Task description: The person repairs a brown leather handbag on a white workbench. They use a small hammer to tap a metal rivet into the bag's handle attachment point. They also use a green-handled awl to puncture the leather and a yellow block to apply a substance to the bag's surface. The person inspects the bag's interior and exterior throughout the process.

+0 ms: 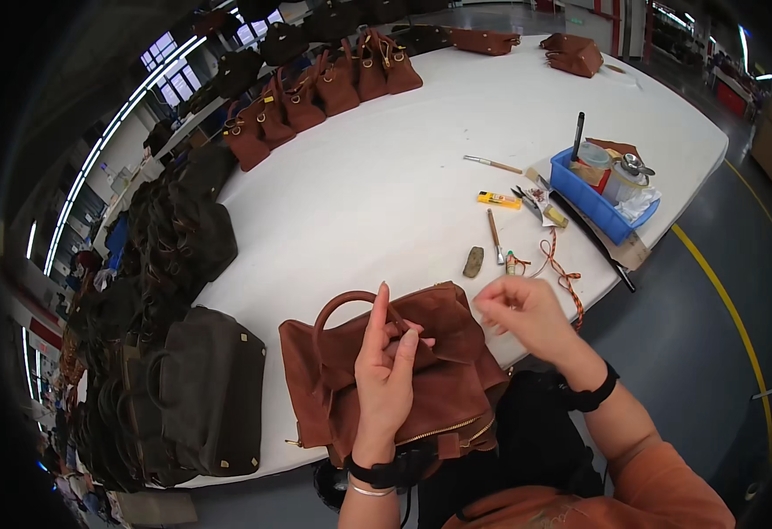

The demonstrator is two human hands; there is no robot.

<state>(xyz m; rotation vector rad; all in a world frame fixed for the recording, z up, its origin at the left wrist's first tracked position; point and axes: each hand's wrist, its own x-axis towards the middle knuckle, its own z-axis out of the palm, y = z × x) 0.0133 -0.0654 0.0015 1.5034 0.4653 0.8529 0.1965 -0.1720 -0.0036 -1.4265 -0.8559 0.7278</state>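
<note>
A reddish-brown leather handbag point(439, 401) lies in front of me at the table's near edge. Its rounded handle point(337, 309) arches up on the left, and a brass zipper point(443, 429) runs along the near side. My left hand point(386, 375) is at the handle, index finger pointing up and thumb raised; the other fingers curl round the handle's right leg, partly hidden. To the right, above the bag's corner, my right hand point(527, 317) is closed in a pinch. Anything between its fingertips is too small to make out.
Dark handbags point(205, 397) crowd the table's left side. Brown handbags point(337, 84) line the far edge. A blue bin point(611, 207) holds jars and a black pen. Near it lie a brush point(495, 236), a yellow box point(499, 200), a dark block point(473, 262) and an orange cord point(566, 278).
</note>
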